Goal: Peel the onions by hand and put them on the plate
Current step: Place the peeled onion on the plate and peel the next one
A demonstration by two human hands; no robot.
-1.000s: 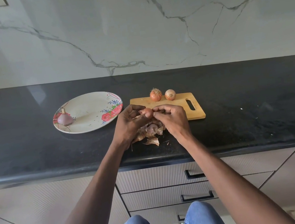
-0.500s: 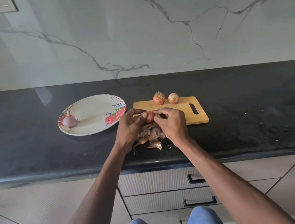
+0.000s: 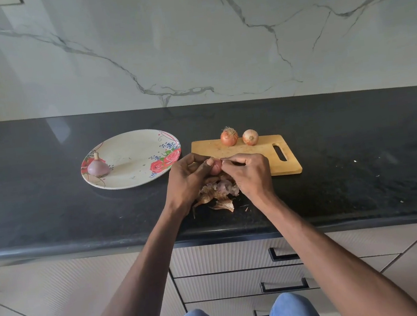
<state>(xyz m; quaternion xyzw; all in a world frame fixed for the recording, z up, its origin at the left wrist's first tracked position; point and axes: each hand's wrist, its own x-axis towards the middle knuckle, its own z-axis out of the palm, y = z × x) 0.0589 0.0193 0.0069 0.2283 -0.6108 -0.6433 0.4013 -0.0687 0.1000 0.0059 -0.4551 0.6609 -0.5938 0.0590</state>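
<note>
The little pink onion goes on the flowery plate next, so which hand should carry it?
Probably the left hand: it grips the small pink onion and is nearer the floral plate.

A black speckled surface (image 3: 51,216) is carrying a floral plate (image 3: 132,143) and, just beside it, a wooden cutting board (image 3: 261,148). Loose onion skins (image 3: 220,195) are lying near its front edge, with what may be small crumbs scattered rightward.

Head camera looks down, close, onto countertop (image 3: 50,203).
</note>
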